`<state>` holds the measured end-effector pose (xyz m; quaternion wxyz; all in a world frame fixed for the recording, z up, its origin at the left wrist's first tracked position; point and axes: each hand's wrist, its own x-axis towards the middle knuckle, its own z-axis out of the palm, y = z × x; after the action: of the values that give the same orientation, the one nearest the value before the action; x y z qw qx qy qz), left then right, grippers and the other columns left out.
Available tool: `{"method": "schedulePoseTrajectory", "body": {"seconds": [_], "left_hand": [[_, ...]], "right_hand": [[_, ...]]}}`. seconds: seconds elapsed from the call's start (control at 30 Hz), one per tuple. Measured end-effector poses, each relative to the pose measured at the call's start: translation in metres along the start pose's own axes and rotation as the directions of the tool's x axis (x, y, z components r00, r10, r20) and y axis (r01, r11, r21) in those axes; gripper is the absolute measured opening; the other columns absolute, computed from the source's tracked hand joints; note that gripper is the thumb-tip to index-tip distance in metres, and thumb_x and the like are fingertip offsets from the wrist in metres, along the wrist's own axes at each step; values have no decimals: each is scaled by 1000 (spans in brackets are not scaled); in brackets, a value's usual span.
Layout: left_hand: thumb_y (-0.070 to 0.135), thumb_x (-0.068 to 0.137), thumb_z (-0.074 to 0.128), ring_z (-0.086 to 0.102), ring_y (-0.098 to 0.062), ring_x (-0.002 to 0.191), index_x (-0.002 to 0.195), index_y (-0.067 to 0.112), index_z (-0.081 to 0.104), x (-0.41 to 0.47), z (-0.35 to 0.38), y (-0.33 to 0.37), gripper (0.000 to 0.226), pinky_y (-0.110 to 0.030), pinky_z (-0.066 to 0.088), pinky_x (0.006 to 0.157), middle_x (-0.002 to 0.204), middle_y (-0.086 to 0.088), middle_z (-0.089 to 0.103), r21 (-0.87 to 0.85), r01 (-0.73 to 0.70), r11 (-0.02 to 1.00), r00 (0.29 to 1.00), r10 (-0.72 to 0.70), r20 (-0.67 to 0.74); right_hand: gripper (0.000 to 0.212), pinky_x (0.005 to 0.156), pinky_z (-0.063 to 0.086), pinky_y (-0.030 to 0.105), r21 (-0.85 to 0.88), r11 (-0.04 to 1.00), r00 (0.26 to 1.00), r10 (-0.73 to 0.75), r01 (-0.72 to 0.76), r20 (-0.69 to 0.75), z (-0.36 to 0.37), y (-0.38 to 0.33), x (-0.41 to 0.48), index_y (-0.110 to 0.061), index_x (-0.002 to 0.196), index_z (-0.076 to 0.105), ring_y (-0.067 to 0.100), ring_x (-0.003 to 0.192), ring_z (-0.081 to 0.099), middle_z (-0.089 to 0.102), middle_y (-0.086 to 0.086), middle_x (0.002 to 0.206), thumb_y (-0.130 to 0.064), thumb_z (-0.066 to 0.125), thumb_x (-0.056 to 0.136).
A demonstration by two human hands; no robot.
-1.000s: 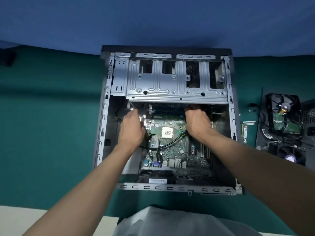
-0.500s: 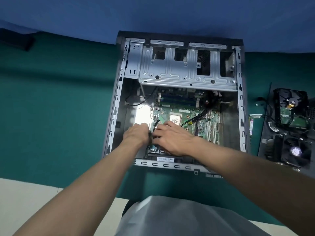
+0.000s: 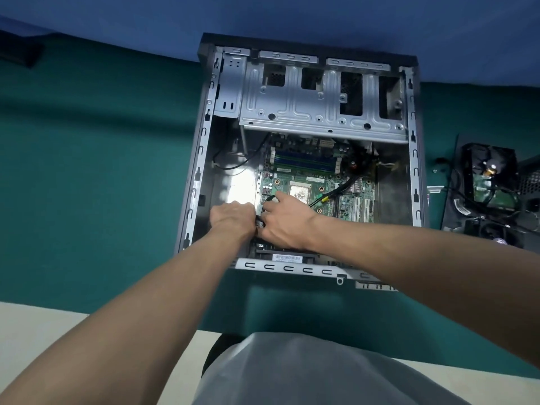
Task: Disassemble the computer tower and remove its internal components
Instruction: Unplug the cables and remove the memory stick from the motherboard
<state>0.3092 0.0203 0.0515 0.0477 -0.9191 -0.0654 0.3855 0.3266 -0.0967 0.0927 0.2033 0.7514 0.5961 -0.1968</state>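
The open computer tower (image 3: pixel 201 135) lies on its side on the green table, its silver drive cage (image 3: pixel 318 103) at the far end. Inside sits the green motherboard (image 3: pixel 344 197) with RAM slots and a bare CPU. My left hand (image 3: pixel 232 219) is curled at the board's near-left corner and seems to grip a black cable with a connector (image 3: pixel 259 224); the fingers are hidden. My right hand (image 3: pixel 285 220) lies right beside it over the same spot, its forefinger stretched toward the CPU. What its other fingers hold is hidden.
Removed parts lie on the table at the right: a hard drive (image 3: pixel 491 176), a fan (image 3: pixel 493 229) and tangled cables. A small card (image 3: pixel 435 190) rests beside the case. A black-and-yellow cable (image 3: pixel 336 192) crosses the motherboard. The table's near edge (image 3: pixel 146 314) runs below the case.
Both hands came from under the drive cage down to the near-left corner of the motherboard. Since half a second ago they have barely shifted; the camera view moved closer.
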Motion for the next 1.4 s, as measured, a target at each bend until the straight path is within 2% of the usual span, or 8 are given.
{"method": "schedulePoseTrajectory", "body": {"seconds": [0.17, 0.33, 0.57, 0.73, 1.07, 1.23, 1.33, 1.4], "left_hand": [[22, 94, 54, 58, -20, 108, 118, 20, 56, -1, -2, 0, 24, -30, 35, 75, 117, 0, 62, -22, -8, 1000, 1000, 8, -2], [18, 90, 62, 47, -12, 60, 103, 17, 65, -3, -3, -1, 13, -28, 36, 60, 75, 4, 55, -5, 32, 999, 996, -31, 83], [21, 87, 67, 48, -11, 63, 94, 19, 67, -3, -6, 1, 8, -26, 34, 56, 84, 6, 62, -17, 28, 999, 985, -25, 173], [27, 91, 62, 51, -12, 65, 100, 15, 66, -2, -5, -1, 16, -27, 38, 58, 80, 4, 61, -121, 44, 992, 993, -30, 117], [45, 96, 52, 44, -4, 59, 97, 19, 59, -11, -15, 5, 26, -24, 34, 51, 68, 8, 48, -544, -94, 834, 991, 27, -128], [26, 89, 68, 68, -10, 82, 118, 17, 62, -31, -49, 36, 31, -25, 50, 73, 88, 9, 70, -914, -306, 267, 915, 346, -205], [11, 96, 53, 68, -17, 80, 111, 7, 66, -48, -77, 53, 20, -30, 55, 69, 93, -5, 70, -974, -64, -215, 860, 483, -163], [10, 97, 46, 65, -22, 78, 111, -3, 66, -56, -91, 59, 27, -33, 56, 70, 96, -15, 67, -937, 50, -346, 837, 526, -150]], "right_hand": [[32, 86, 31, 39, -29, 1000, 997, -3, 0, -79, 4, -1, -1, -16, 110, 62, 22, 106, 45, 60, 5, 108, -26, 32, 102], [44, 88, 31, 36, -67, 995, 997, 79, -78, 18, 2, -1, 6, -17, 112, 63, 21, 108, 39, 53, 7, 122, -37, 25, 103], [35, 106, 29, 40, 425, 821, 914, 264, -380, 307, -9, -4, 12, -11, 123, 55, 23, 123, 37, 45, 11, 135, -27, 31, 102], [19, 104, 28, 42, 562, 748, 935, 308, -354, 179, -14, 6, -5, -18, 95, 65, 22, 118, 31, 43, 8, 125, -35, 56, 92], [7, 105, 28, 32, 996, -80, 801, 595, -24, 67, -16, 28, -100, -46, 82, 62, 13, 127, 34, 38, -13, 131, -48, 57, 87], [5, 101, 17, 30, 1000, -13, 626, 780, -12, 18, -3, 32, -125, -46, 83, 60, 9, 127, 24, 38, -9, 128, -45, 58, 88], [2, 103, 16, 32, 984, 121, 600, 800, -129, -20, 6, 30, -129, -45, 89, 61, 6, 125, 16, 32, -7, 131, -44, 59, 88], [9, 107, 17, 38, 976, 155, 600, 799, -155, -32, 9, 30, -133, -43, 98, 63, 9, 127, 15, 32, -6, 135, -40, 58, 90]]}}
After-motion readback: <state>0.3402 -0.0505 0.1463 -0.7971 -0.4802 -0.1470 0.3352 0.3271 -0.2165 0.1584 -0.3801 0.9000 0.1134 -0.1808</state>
